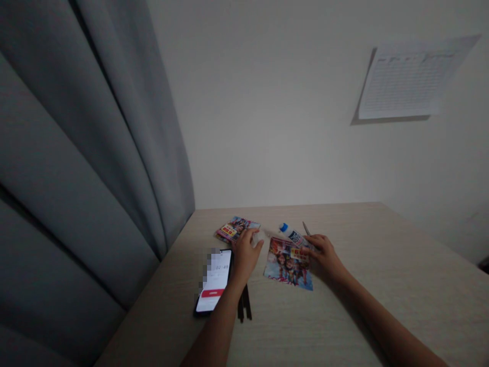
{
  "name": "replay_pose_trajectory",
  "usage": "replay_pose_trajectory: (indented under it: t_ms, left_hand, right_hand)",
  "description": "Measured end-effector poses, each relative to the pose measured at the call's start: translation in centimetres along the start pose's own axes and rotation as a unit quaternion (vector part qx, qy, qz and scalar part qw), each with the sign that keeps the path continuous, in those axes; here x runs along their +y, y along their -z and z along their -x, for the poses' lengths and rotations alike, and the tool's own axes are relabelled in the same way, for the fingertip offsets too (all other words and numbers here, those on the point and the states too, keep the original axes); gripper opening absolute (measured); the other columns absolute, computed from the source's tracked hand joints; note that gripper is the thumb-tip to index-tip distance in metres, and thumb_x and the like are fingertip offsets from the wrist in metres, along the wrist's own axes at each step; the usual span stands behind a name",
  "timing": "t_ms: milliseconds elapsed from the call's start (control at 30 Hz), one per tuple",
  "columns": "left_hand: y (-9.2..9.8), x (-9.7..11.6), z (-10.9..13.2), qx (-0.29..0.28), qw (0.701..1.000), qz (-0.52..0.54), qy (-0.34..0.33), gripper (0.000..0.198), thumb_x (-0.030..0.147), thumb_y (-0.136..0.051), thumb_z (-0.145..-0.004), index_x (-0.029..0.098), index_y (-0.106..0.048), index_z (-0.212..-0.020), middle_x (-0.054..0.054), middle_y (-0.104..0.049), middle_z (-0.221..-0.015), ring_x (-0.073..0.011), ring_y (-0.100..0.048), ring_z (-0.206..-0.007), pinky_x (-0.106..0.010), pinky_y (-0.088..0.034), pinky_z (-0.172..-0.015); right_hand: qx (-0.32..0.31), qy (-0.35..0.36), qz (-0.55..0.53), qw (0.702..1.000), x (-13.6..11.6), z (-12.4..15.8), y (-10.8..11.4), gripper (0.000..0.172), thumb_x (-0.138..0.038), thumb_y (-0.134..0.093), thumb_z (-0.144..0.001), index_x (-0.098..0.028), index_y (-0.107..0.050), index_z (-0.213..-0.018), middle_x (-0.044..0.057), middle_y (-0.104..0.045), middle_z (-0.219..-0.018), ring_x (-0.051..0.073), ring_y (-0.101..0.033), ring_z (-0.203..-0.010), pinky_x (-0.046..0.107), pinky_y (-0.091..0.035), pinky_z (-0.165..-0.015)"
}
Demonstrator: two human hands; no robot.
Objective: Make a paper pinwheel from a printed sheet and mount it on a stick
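A colourful printed leaflet [287,265] lies under the fingers of my right hand [324,256], which pinches it at its right edge. Just behind the leaflet is a white glue bottle [295,235] with a blue cap, its lower end beside my right fingers. A thin pen-like stick [306,228] points out past the same hand, its near end hidden. My left hand [246,251] is over the near side of a pile of similar leaflets [234,229]. Its thumb and fingers are apart, with a pale, unclear patch between them.
A phone [214,283] with a lit timer screen lies left of my left forearm. Dark thin strips [244,305] lie partly hidden beside that forearm. Grey curtains [114,153] hang along the table's left side. A printed sheet [405,81] is on the wall behind the table [290,326].
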State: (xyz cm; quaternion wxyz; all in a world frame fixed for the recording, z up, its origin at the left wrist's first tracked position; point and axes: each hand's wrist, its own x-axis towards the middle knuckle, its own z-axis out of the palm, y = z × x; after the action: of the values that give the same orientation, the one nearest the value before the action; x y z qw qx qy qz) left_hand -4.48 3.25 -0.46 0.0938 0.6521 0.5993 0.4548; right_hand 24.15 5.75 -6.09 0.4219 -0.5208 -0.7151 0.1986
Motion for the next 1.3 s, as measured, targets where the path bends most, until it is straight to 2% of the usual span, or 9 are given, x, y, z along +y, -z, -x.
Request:
replay_pose_trajectory:
  t_ms: [200,333,433,633,733,867,1133,1300]
  left_hand:
    - [-0.5,-0.4,0.2,-0.009,0.995,-0.097,0.039,0.019,0.023,-0.074,-0.08,0.022,-0.066,-0.098,-0.005,-0.073,-0.098,-0.0282,-0.065,-0.101,-0.057,-0.031,-0.106]
    - [-0.7,-0.6,0.4,-0.031,0.993,-0.115,-0.001,0.036,0.023,-0.069,-0.085,0.031,-0.066,-0.12,-0.009,-0.07,-0.118,-0.0344,-0.059,-0.116,-0.067,-0.02,-0.109]
    - [-0.8,-0.6,0.5,-0.041,0.993,-0.114,-0.003,0.034,0.022,-0.066,-0.088,0.033,-0.068,-0.119,-0.01,-0.069,-0.122,-0.0368,-0.055,-0.121,-0.071,-0.013,-0.11]
    - [-0.8,0.1,0.6,-0.046,0.989,-0.141,0.02,0.022,0.022,-0.068,-0.086,0.027,-0.066,-0.107,-0.006,-0.071,-0.109,-0.0312,-0.059,-0.113,-0.071,-0.011,-0.112]
    - [-0.7,0.6,0.7,-0.042,0.985,-0.168,0.022,0.017,0.021,-0.069,-0.085,0.027,-0.066,-0.101,-0.004,-0.07,-0.108,-0.0297,-0.057,-0.115,-0.072,-0.005,-0.114]
    - [-0.7,0.9,0.6,-0.064,0.981,-0.181,0.019,0.018,0.019,-0.07,-0.084,0.028,-0.067,-0.1,-0.003,-0.071,-0.108,-0.0297,-0.055,-0.121,-0.073,-0.002,-0.113]
    - [-0.7,0.8,0.7,-0.066,0.979,-0.188,0.028,0.032,0.019,-0.07,-0.083,0.03,-0.064,-0.113,-0.004,-0.069,-0.119,-0.0303,-0.051,-0.127,-0.069,-0.009,-0.115]
    - [-0.1,1.1,0.9,-0.047,0.979,-0.195,0.02,0.018,0.023,-0.07,-0.084,0.027,-0.068,-0.102,-0.005,-0.069,-0.116,-0.03,-0.054,-0.121,-0.069,-0.009,-0.116]
  right_hand:
    - [0.001,-0.004,-0.009,1.0,-0.4,0.1,0.1,0.047,-0.057,-0.066,-0.081,-0.027,-0.074,-0.115,0.01,-0.071,-0.109,0.034,-0.053,-0.112,0.053,-0.041,-0.101]
    - [-0.003,-0.006,-0.009,1.0,-0.6,0.1,0.2,0.047,-0.058,-0.066,-0.08,-0.028,-0.074,-0.115,0.009,-0.071,-0.107,0.034,-0.054,-0.111,0.053,-0.042,-0.1]
    - [0.004,-0.011,-0.01,1.0,-0.4,0.0,0.1,0.048,-0.059,-0.067,-0.079,-0.027,-0.075,-0.114,0.01,-0.071,-0.107,0.034,-0.054,-0.11,0.052,-0.042,-0.1]
    - [-0.004,-0.007,-0.014,1.0,-0.1,-0.2,-0.1,0.048,-0.057,-0.066,-0.078,-0.026,-0.076,-0.113,0.01,-0.072,-0.106,0.033,-0.055,-0.109,0.048,-0.042,-0.1]
    - [-0.013,-0.006,-0.015,1.0,-0.3,-0.2,0.0,0.047,-0.057,-0.066,-0.078,-0.026,-0.076,-0.112,0.009,-0.072,-0.105,0.032,-0.055,-0.108,0.047,-0.042,-0.099]
    - [-0.007,-0.009,-0.016,1.0,-0.5,-0.1,0.1,0.047,-0.058,-0.066,-0.078,-0.027,-0.076,-0.112,0.009,-0.072,-0.105,0.032,-0.055,-0.108,0.047,-0.042,-0.098]
    - [-0.007,-0.008,-0.013,1.0,-0.8,-0.1,0.0,0.045,-0.057,-0.066,-0.079,-0.027,-0.076,-0.111,0.009,-0.072,-0.103,0.033,-0.054,-0.108,0.047,-0.042,-0.098]
    - [-0.008,-0.015,-0.011,1.0,-0.8,-0.1,0.0,0.047,-0.058,-0.065,-0.08,-0.025,-0.076,-0.111,0.01,-0.072,-0.105,0.032,-0.055,-0.109,0.046,-0.041,-0.099]
